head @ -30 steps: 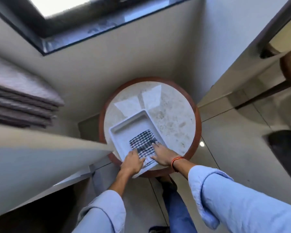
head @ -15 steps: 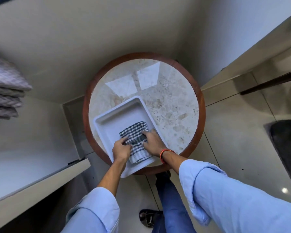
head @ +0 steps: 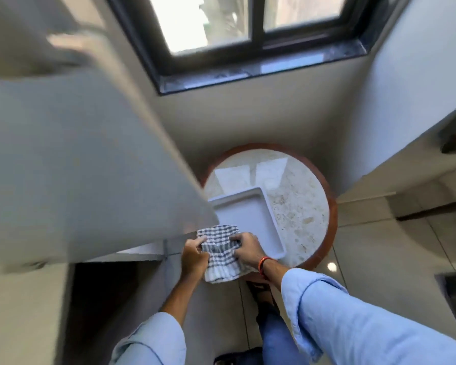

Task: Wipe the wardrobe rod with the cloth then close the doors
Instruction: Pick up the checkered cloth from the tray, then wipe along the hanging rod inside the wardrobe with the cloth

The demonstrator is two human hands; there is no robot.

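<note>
A checked grey-and-white cloth [head: 219,255] hangs between both my hands, lifted just off the near end of a white rectangular tray [head: 250,216]. My left hand [head: 194,256] grips its left edge and my right hand [head: 246,249], with an orange band at the wrist, grips its right edge. An open wardrobe door [head: 71,164] juts in from the left, blurred, and covers the tray's left part. The wardrobe rod is out of view.
The tray rests on a round marble-topped table with a brown rim [head: 331,206] against the wall. A dark-framed window [head: 250,46] is above it. Glossy floor tiles [head: 366,248] lie to the right, and a dark gap [head: 100,291] shows under the wardrobe door.
Both hands have lifted the cloth up out of the tray and toward me. My head has tilted up, bringing the window and the wardrobe door into view.
</note>
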